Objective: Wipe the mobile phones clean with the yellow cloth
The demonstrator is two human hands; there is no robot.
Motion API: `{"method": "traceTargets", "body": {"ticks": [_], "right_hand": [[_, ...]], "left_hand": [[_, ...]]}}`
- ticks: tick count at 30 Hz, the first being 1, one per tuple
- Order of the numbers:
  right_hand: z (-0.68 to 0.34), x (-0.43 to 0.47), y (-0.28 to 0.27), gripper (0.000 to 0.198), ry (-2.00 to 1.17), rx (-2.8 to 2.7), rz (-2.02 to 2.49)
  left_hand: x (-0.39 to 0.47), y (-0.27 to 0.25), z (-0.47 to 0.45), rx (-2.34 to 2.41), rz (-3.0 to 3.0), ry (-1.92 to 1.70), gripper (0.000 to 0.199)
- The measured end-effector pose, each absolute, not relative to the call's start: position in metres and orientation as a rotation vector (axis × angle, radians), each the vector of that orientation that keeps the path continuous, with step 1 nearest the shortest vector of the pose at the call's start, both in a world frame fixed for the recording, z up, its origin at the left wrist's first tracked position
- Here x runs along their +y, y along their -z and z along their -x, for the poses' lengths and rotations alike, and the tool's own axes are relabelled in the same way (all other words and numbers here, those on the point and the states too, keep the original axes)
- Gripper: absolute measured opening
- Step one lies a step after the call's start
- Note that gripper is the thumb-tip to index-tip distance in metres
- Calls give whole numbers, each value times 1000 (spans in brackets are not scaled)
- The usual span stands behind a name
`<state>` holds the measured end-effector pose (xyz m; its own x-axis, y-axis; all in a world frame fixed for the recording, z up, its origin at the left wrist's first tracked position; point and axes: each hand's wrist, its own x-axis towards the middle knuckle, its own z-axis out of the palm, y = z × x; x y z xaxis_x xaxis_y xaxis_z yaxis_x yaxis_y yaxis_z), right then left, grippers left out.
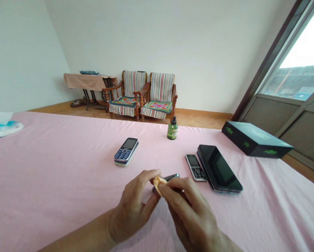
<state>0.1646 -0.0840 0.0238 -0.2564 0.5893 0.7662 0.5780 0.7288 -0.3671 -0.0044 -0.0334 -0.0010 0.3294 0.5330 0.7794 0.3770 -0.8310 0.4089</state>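
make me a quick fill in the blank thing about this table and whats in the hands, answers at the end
1. The crumpled yellowish cloth, overlapping a dark device in view, is pinched by the ____ hand, the one nearer the box.
2. The small green bottle has a ____ top.
3. The tablecloth is ____.
4. The box bears markings coloured ____.

Missing words: right; black; pink; green.

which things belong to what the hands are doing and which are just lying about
Likely in use by left hand and right hand:
crumpled cream-yellow piece, apparently cloth
slim dark device, partly hidden

Seemingly lying about:
blue rectangular keypad phone
black-and-silver keypad phone
glossy black flat device
translucent green bottle
black rectangular box
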Motion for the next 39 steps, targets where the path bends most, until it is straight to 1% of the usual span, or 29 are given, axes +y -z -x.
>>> {"method": "traceTargets", "body": {"ticks": [3, 7, 9, 14, 18, 24, 32, 39], "right_hand": [[-160, -86, -18, 49, -14, -1940, 912], [-160, -85, -17, 48, -10, -1856, 941], [-164, -82, -19, 44, 25, -1810, 970], [-178, -68, -25, 28, 79, -1715, 1077], [-178, -68, -25, 32, 60, -1684, 1028], [-166, -80, -23, 40, 28, -1860, 896], [-178, -67, -24, 27, 25, -1724, 1038], [-173, -70, -27, 30, 14, -1675, 948]], "left_hand": [[-35, 4, 5, 864, -2450, -1535, 43], [-31, 1, 5, 646, -2473, -1527, 43], [-28, -2, 4, 566, -2448, -1539, 43], [-25, -9, 4, 528, -2492, -1534, 33], [-25, -9, 6, 528, -2544, -1498, 35], [-24, -6, 7, 509, -2555, -1461, 37], [-21, -7, 7, 546, -2472, -1507, 32], [-20, -10, 7, 565, -2429, -1529, 30]]}}
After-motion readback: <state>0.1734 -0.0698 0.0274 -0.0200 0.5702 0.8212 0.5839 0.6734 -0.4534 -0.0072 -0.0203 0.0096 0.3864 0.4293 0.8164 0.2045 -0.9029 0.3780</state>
